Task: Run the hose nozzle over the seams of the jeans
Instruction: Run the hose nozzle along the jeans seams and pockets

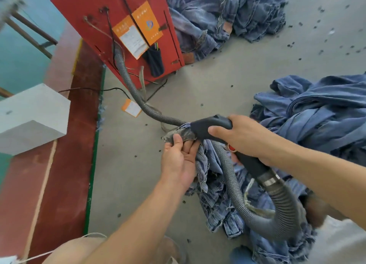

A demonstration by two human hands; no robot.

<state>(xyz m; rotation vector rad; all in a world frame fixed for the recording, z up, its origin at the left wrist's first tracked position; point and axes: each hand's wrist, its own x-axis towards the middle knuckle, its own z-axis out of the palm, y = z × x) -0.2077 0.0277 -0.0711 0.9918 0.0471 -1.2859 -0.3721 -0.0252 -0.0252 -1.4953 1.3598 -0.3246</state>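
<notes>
Two hands work beside the red machine (118, 32): the right hand (245, 137) curls round the black hose nozzle (212, 128), the left hand (179, 158) pinches the jeans (213, 200) seam at its tip.

Two hands (178, 157) (245, 137) in play, one nozzle (210, 128), one hose (257, 210), three denim heaps (223, 14) (320, 113) (215, 194) (one underhand), one red cabinet (95, 16).

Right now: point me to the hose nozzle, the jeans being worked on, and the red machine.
hose nozzle (206, 130): head view, on the dark body near its mouth.
jeans (204, 164): head view, on the bunched denim below the left hand.
red machine (89, 12): head view, on its bare red front panel.
</notes>
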